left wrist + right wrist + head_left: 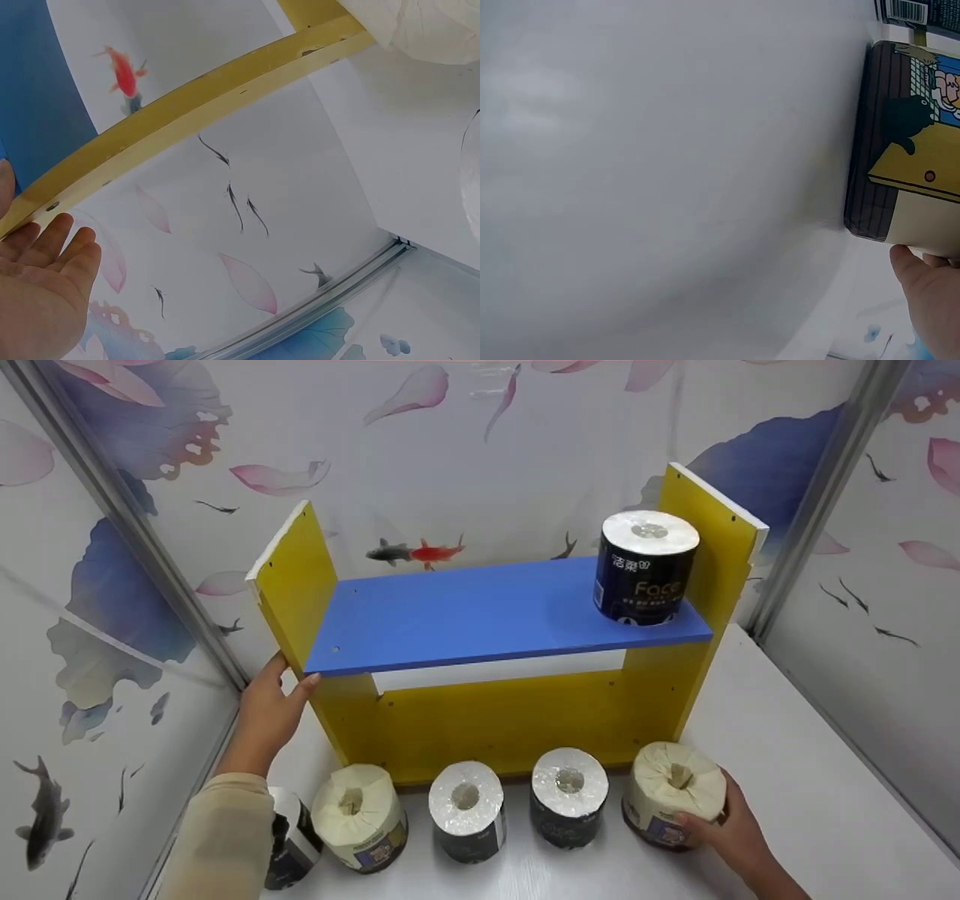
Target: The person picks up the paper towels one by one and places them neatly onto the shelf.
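Note:
A small yellow shelf (495, 720) with a blue board (450, 619) stands on the white table. My left hand (266, 712) grips the edge of its left side panel (296, 559), thumb in front and fingers on the outer side; the left wrist view shows those fingers (56, 247) against the yellow edge. At the row's right end, my right hand (731, 829) holds a cream-wrapped toilet paper roll (660, 802), thumb on its front and fingers behind. In the right wrist view, the printed roll (907, 142) stands with its dark base at the table surface.
A black-wrapped roll (645, 577) sits on the blue board's right end. Along the shelf's front stand two black-and-white rolls (469, 840) and a cream one (360, 810); another dark roll (289, 847) is partly behind my left sleeve. Patterned wall panels (487, 457) enclose the table.

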A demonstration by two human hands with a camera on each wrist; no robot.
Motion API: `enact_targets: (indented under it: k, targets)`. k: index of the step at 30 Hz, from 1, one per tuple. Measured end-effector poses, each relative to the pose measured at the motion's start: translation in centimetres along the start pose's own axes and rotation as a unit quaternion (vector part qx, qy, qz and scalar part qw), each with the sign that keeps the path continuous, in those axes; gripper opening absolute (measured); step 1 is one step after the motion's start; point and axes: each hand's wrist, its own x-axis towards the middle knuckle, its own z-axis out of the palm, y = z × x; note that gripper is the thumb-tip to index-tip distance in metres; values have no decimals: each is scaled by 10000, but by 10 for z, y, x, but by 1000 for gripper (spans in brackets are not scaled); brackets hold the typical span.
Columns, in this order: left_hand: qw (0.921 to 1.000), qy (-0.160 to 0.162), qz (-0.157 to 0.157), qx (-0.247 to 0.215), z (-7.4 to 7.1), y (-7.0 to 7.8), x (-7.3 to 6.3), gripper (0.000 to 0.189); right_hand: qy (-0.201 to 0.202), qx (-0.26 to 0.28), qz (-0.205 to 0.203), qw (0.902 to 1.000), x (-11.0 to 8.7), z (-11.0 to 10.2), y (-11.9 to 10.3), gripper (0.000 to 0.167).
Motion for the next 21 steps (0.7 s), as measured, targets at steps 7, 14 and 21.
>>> enact_targets:
  k: [7, 14, 21]
  targets:
    - [10000, 10, 15, 12, 0, -1, 1, 62, -6, 32, 144, 9999, 0, -2, -3, 108]
    - [10000, -37, -48, -10, 0, -1, 1, 63, 0, 24, 243, 9997, 3, -2, 0, 108]
    - [10000, 5, -15, -6, 0, -2, 2, 60, 92, 94, 183, 9997, -1, -1, -3, 108]
